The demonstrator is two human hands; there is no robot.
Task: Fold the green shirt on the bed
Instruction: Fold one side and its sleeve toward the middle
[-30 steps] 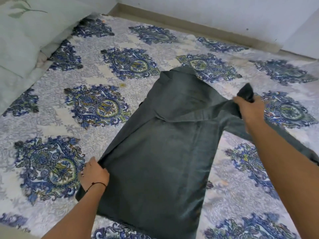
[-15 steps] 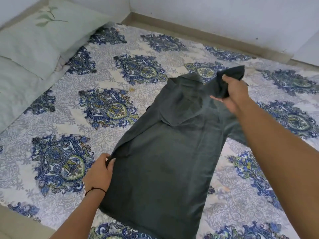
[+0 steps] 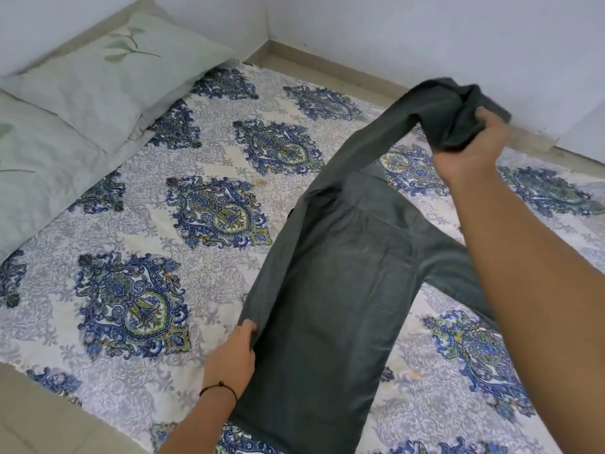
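Observation:
The dark green shirt lies lengthwise on the patterned bed sheet, its body flat and its left side folded inward. My right hand is lifted above the far end of the bed and is shut on a bunched sleeve of the shirt, pulling it taut up and away from the body. My left hand pinches the shirt's left edge near the hem and holds it against the bed. A second sleeve runs out under my right forearm.
Two pale green pillows lie at the left end of the bed. White walls and a beige skirting close the far side. The bed's near edge and the floor show at the bottom left.
My right hand has lifted the sleeve higher and further away, stretching it taut. My left hand has shifted slightly along the shirt's left edge. The view has tilted up.

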